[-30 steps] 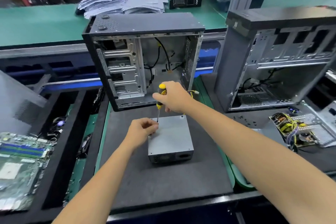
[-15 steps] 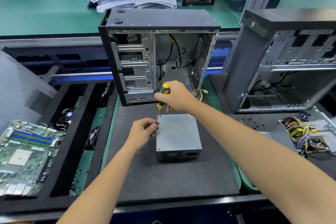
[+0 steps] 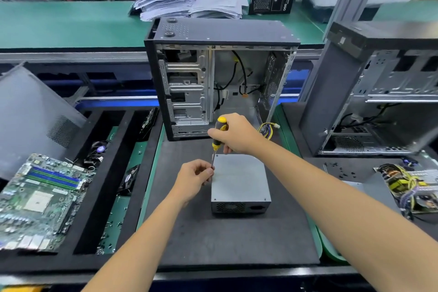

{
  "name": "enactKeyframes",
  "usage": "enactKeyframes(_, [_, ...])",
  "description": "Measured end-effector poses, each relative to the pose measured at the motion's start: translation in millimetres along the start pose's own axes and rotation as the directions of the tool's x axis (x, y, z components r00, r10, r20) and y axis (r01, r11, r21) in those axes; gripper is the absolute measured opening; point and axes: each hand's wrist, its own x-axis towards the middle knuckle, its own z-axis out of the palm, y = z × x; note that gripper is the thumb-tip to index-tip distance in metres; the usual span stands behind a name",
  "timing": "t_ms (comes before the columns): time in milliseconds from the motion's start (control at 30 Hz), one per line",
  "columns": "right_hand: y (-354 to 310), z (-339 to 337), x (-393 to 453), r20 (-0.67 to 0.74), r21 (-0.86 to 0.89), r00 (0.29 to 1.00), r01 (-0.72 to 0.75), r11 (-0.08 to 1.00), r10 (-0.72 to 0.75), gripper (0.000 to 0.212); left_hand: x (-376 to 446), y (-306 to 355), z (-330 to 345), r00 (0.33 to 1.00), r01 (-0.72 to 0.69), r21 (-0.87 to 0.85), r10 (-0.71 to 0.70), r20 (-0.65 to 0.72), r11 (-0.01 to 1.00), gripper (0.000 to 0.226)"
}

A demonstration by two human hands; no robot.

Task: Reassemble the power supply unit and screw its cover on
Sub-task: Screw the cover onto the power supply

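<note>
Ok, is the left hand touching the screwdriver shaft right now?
Touching. The head view shows the left hand with its fingertips pinching the screwdriver shaft just above the power supply unit corner.

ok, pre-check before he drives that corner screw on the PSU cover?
1. Cover seated on the power supply unit: ok, top panel lies flat and flush at the visible edges.
2. Unit on the black mat: ok, sits flat, clear of the open computer case.
3. Right hand grips the screwdriver handle: ok.
4. Shaft close to upright over the far left corner: ok.
5. Left hand pinches at the tip to steady it: ok, but fingers are close to the bit.
6. Screw on the tip and in its hole: cannot tell, fingers hide it.
</note>
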Motion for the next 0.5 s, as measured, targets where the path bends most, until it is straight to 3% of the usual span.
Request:
enactKeyframes(100, [0, 0, 1, 0.046, -0.038, 0.999, -0.020, 0.999, 0.022, 0.023, -3, 0, 0, 0.999, -0.001, 0.029, 0.000, 0.035, 1.000, 0.013])
enactKeyframes(300, [-8, -8, 0, 0.276, -0.048, 0.959, -0.056, 0.997, 0.067, 0.029, -7, 0, -6, 0.983, -0.076, 0.182, 0.043, 0.179, 0.980, 0.020])
enactKeyframes(500, [-18, -1, -6, 0.402, -0.196, 0.916, 0.084, 0.977, 0.002, 0.014, -11, -1, -12, 0.968, -0.141, 0.278, 0.074, 0.239, 0.950, 0.024])
